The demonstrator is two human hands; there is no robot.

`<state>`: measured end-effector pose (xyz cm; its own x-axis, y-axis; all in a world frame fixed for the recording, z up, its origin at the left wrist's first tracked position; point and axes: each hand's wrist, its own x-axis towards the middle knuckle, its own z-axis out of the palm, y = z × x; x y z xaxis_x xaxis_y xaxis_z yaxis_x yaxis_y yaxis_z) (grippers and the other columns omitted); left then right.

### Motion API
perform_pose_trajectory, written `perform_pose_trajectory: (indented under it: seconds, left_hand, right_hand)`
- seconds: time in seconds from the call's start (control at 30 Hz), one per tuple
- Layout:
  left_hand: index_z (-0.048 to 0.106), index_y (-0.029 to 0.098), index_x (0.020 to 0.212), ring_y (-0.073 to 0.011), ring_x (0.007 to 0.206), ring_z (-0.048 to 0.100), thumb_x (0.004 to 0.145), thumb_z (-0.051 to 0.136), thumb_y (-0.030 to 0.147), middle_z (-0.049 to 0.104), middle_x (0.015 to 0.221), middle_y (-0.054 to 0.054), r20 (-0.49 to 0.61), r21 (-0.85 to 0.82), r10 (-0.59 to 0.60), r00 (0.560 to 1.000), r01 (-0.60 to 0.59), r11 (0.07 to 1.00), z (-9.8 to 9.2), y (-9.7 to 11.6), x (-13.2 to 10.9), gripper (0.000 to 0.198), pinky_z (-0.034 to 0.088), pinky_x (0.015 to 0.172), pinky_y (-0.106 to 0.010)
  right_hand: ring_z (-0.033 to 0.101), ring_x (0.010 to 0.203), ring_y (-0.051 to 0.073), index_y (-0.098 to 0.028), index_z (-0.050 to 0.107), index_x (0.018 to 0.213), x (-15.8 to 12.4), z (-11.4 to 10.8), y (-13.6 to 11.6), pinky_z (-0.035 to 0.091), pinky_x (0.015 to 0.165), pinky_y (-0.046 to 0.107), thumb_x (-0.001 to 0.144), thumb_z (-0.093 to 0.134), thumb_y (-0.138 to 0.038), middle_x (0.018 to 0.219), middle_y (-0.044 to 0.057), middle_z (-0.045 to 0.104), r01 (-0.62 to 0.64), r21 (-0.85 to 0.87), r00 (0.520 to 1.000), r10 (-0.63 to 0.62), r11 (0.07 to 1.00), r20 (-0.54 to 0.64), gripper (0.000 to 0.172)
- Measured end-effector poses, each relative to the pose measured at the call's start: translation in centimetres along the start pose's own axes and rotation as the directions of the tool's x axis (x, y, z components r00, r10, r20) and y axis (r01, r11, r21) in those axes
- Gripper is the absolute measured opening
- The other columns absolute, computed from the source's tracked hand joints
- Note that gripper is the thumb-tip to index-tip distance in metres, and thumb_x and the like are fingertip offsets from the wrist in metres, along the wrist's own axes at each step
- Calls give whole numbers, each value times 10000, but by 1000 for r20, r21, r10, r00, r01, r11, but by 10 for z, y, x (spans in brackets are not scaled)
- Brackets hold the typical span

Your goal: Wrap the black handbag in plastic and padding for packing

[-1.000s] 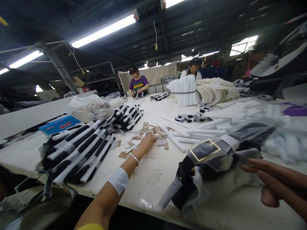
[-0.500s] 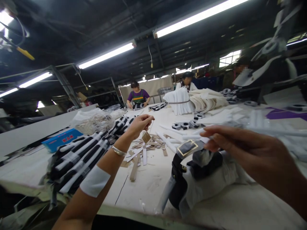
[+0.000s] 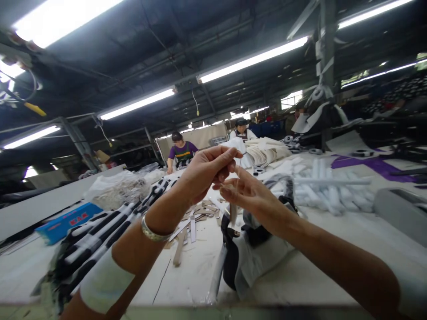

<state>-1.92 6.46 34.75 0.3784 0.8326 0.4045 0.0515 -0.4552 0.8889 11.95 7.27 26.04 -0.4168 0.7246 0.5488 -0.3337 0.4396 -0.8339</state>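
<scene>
My left hand point(image 3: 211, 171) is closed in a pinch on the thin string of a hang tag. The brownish hang tag point(image 3: 233, 214), blurred, dangles below the two hands. Close against the left hand, my right hand point(image 3: 250, 193) has its fingers curled around the string's path; what they pinch is too small to make out. Directly beneath lies a black bag strap with a gold-coloured fitting point(image 3: 236, 233), joined to a bundle wrapped in white sheet point(image 3: 256, 262) on the table.
Paper and card strips point(image 3: 180, 249) litter the white table point(image 3: 200, 284). Wrapped black-and-white straps point(image 3: 100, 240) and a blue box point(image 3: 68, 222) lie left. White foam tubes point(image 3: 328, 191) and a grey case point(image 3: 402, 215) are right. Co-workers point(image 3: 182, 151) stand beyond.
My right hand has let go of the strap's clear-covered piece and moved left to meet my left hand. The hang tag now dangles nearer the bundle. The view has turned right.
</scene>
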Motion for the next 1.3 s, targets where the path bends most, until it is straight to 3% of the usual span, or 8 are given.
perform_pose_trajectory:
  seconds: [0.1, 0.27, 0.4, 0.53, 0.73, 0.87, 1.07, 1.3]
  left_hand:
    - [705, 173, 879, -27, 477, 421, 829, 728, 438, 550, 642, 42, 5, -47, -3, 1000, 4, 999, 15, -5, -5, 271, 312, 433, -153]
    - [710, 162, 902, -114, 713, 639, 819, 737, 449, 677, 801, -28, 100, -41, -139, 985, 143, 989, 9, -36, -17, 300, 538, 717, -238]
    - [733, 155, 942, -166, 888, 644, 822, 709, 514, 707, 929, -67, 40, 152, -252, 967, 244, 958, -16, -75, -24, 379, 520, 796, -275]
    - [735, 153, 975, -135, 794, 601, 774, 744, 536, 707, 897, -48, -1, 218, -323, 946, 315, 924, -39, -118, -26, 433, 457, 708, -238]
    - [755, 131, 990, -172, 774, 623, 685, 824, 461, 715, 858, -74, 265, 277, -465, 844, 396, 876, -44, -149, -30, 455, 480, 703, -275]
    - [746, 150, 1050, -164, 746, 627, 683, 820, 398, 711, 838, -50, 357, 289, -473, 806, 386, 876, -39, -149, -28, 448, 487, 654, -256]
    - [748, 174, 1019, -137, 663, 606, 558, 903, 308, 693, 756, 5, 289, 291, -446, 847, 366, 884, -33, -160, -24, 505, 476, 593, -230]
    - [769, 115, 784, -144, 652, 615, 655, 861, 411, 694, 673, -40, 162, 163, -421, 893, 396, 903, -37, -166, -30, 335, 478, 616, -238]
  right_hand:
    - [685, 765, 151, -241, 562, 1326, -21, -5, -3, 566, 708, 257, 876, 705, -427, 845, 15, 684, -51, 199, 996, 64, 979, -61, 507]
    - [385, 402, 14, -194, 688, 1106, -70, -23, 12, 336, 402, 154, 884, 693, -453, 666, -41, 573, -144, 239, 961, 193, 960, -197, 340]
    - [398, 386, 16, -148, 721, 981, -104, -31, 39, 317, 376, 160, 862, 686, -529, 680, -14, 594, -337, 104, 908, 352, 936, -226, 401]
    - [463, 387, 43, -145, 743, 922, -114, -30, 66, 327, 364, 170, 880, 632, -567, 714, 23, 665, -465, -116, 872, 431, 878, -234, 438]
    - [519, 369, 105, -192, 758, 1061, -100, -17, 84, 374, 366, 218, 950, 520, -525, 661, 12, 706, -401, -295, 908, 333, 867, -254, 425]
    - [676, 575, 179, -200, 777, 1064, -88, -7, 89, 493, 548, 254, 968, 513, -453, 656, 16, 725, -296, -415, 935, 173, 860, -308, 378]
    - [725, 680, 203, -206, 778, 1081, -77, -4, 98, 515, 634, 276, 962, 544, -411, 761, 27, 764, -274, -462, 923, 95, 843, -373, 333]
    - [709, 677, 189, -204, 771, 1064, -77, -10, 98, 530, 657, 275, 953, 540, -494, 727, 20, 740, -316, -409, 914, 159, 856, -373, 387]
